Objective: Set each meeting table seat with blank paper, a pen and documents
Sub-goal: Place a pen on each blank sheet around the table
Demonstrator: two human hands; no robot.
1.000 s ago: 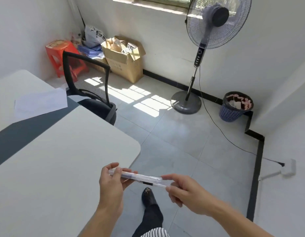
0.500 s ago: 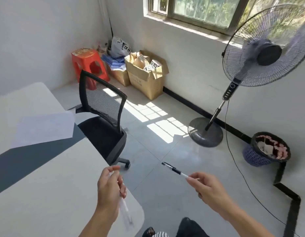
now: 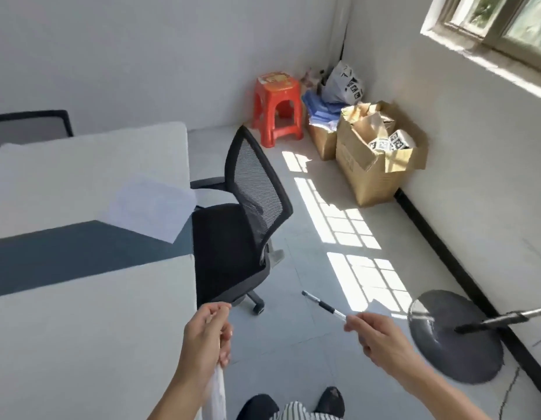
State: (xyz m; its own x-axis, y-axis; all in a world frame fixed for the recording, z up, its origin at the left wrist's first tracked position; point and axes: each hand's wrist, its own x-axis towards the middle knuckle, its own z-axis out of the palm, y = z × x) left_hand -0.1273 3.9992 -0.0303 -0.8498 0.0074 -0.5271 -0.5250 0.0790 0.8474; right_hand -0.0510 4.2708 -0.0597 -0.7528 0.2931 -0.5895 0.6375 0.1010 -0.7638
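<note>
Right hand (image 3: 381,341) pinches a slim pen (image 3: 324,306) (black grip, clear barrel) just off the smooth white table (image 3: 81,344) edge; left hand (image 3: 205,338) fingers curl round a limp clear sleeve (image 3: 218,389) over that edge.

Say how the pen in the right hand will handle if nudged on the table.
The pen looks slim and round, so it would probably roll on the smooth table. The right hand pinches one end only, yet it juts out straight: likely stiff and light.
</note>
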